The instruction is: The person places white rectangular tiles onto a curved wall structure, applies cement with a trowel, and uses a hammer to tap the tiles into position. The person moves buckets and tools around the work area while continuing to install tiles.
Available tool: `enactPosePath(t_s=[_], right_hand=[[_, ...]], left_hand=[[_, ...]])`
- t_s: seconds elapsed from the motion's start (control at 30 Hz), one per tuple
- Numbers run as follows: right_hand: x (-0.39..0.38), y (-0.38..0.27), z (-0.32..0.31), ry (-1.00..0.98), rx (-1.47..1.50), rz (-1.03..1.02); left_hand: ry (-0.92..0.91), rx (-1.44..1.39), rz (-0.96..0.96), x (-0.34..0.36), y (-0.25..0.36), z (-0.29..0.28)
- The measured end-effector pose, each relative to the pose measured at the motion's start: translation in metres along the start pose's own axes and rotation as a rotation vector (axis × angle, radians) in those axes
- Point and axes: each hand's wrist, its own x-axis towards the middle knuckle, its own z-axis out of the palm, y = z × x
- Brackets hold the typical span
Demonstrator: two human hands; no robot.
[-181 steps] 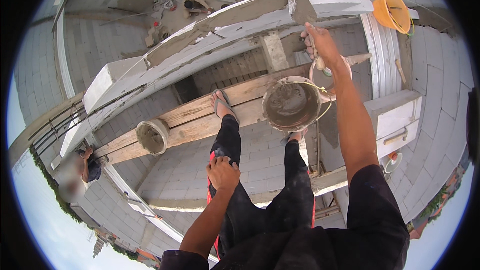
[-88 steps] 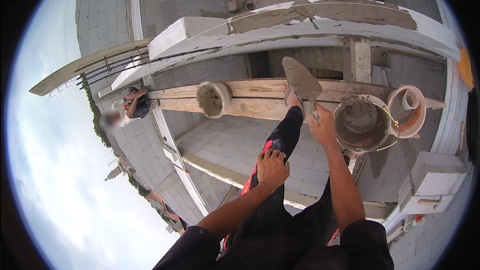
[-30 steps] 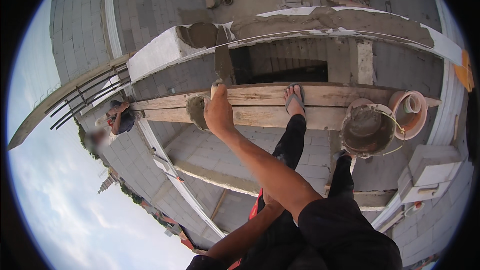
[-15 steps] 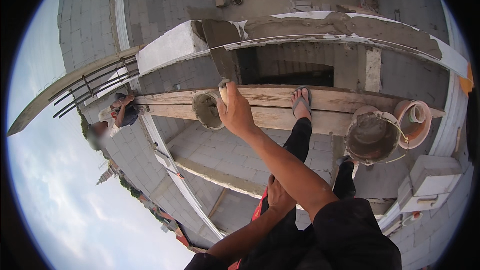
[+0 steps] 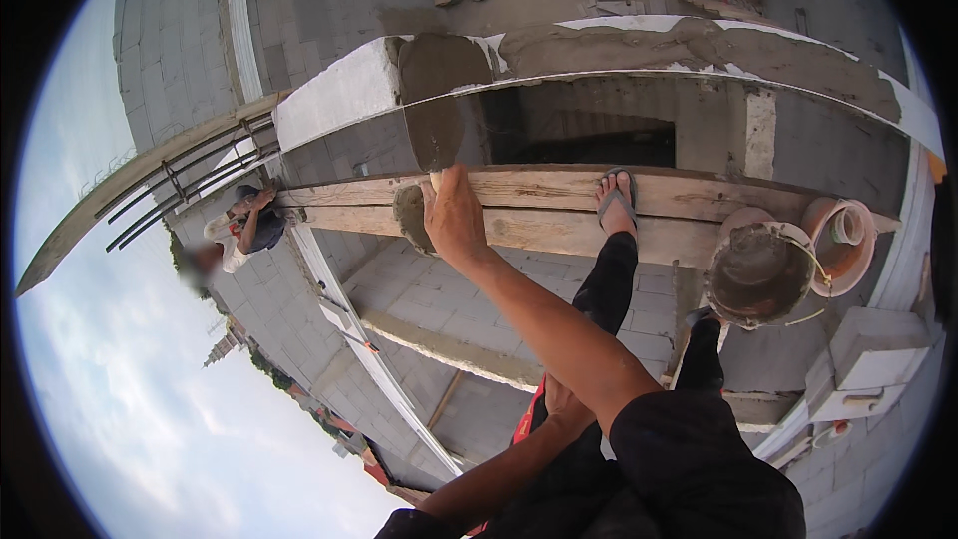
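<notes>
My right hand [image 5: 454, 220] is closed round the handle of a mortar-coated trowel [image 5: 431, 140], its blade held up at the left end of the mortar-topped ledge [image 5: 649, 45], beside a white block face [image 5: 329, 95]. A bucket of mortar [image 5: 409, 215] is partly hidden behind that hand, on the wooden planks [image 5: 559, 230]. My left hand [image 5: 567, 407] is low against my thigh, its fingers hidden behind my right forearm.
At the right are a mortar bucket [image 5: 758, 314] and a pink bucket [image 5: 838, 279] with a cup inside. A co-worker [image 5: 249, 230] is at the planks' left end, near steel bars [image 5: 165, 185]. Openings and drops lie around the planks.
My right hand has carried the trowel from the right over to the left end of the ledge. Over the last second the blade stayed there, shifting slightly, and the view shifted a little.
</notes>
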Motion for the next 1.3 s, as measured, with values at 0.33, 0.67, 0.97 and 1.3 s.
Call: enactPosePath(t_s=[0.33, 0.67, 0.97, 1.3], right_hand=[[-0.003, 0.004, -0.099, -0.194, 0.656, 0.23], [-0.061, 0.06, -0.185, -0.574, 1.223, 0.988], [-0.263, 0.111, -0.389, 0.454, 0.754, 1.122], [-0.342, 0.247, -0.531, 0.824, -0.471, 0.805]], left_hand=[[-0.188, -0.16, -0.011, 0.026, 0.009, -0.034], [-0.055, -0.136, 0.005, 0.024, 0.019, -0.022], [0.006, -0.025, -0.019, 0.025, 0.055, -0.027], [-0.004, 0.223, -0.048, 0.019, 0.109, -0.021]])
